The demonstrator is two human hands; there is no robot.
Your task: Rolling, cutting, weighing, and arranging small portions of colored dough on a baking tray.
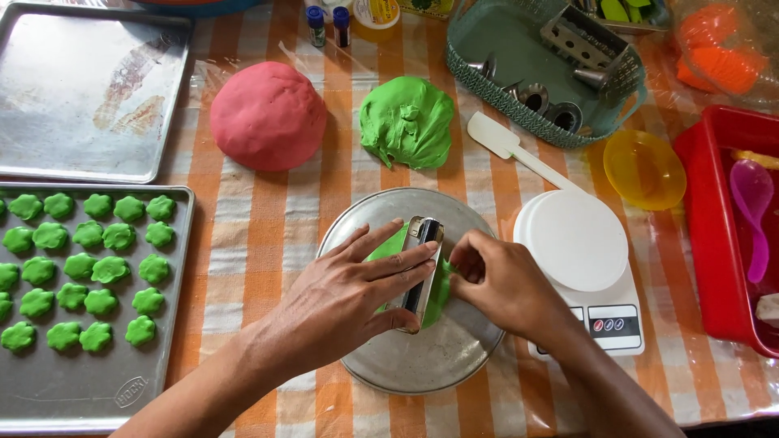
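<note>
Under our left hand (349, 296) sits a metal cookie press (422, 272), gripped along its side with fingers stretched flat over it. Just beside it, our right hand (499, 284) curls its fingertips together, pinching green dough (441, 294) at the press's edge. Both hands work above a round metal plate (414, 361), which bears the press and the dough.

Right of the right hand, touching distance away, stands a white kitchen scale (578, 247). Beyond the hands lie a lump of green dough (407, 122) and a ball of red dough (268, 115), with a white spatula (507, 146) near the green lump. Left of the left hand, a baking tray (174, 324) carries rows of green flower-shaped cookies (89, 268). Everything rests on a counter (260, 235) covered by an orange striped cloth.
</note>
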